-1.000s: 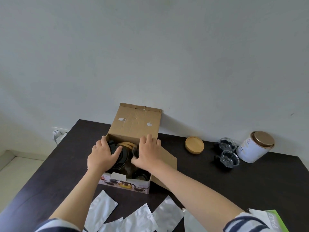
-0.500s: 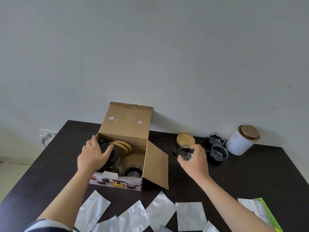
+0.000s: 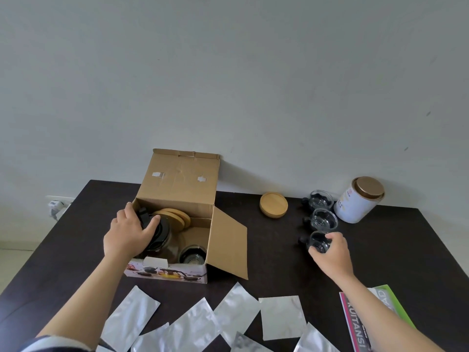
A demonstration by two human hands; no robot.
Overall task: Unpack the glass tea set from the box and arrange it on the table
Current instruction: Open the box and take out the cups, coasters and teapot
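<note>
An open cardboard box (image 3: 177,184) stands on the dark table (image 3: 266,252). Inside lie a glass teapot with a black lid (image 3: 162,232), wooden coasters (image 3: 175,217) and one glass cup (image 3: 191,255). My left hand (image 3: 129,232) rests on the teapot's lid in the box. To the right, my right hand (image 3: 332,252) holds a glass cup with a black handle (image 3: 317,241) on or just above the table. Two more such cups (image 3: 323,221) (image 3: 319,199) stand in a row behind it.
A wooden coaster (image 3: 273,205) lies near the wall. A white tin with a gold lid (image 3: 357,199) stands at the back right. Several silver pouches (image 3: 236,308) cover the table's near edge, beside a green and pink booklet (image 3: 360,316). The box's side flap (image 3: 228,247) hangs open rightward.
My right hand lifted a glass cup out of the box and carried it right, down to the front of the cup row. My left hand stayed on the teapot.
</note>
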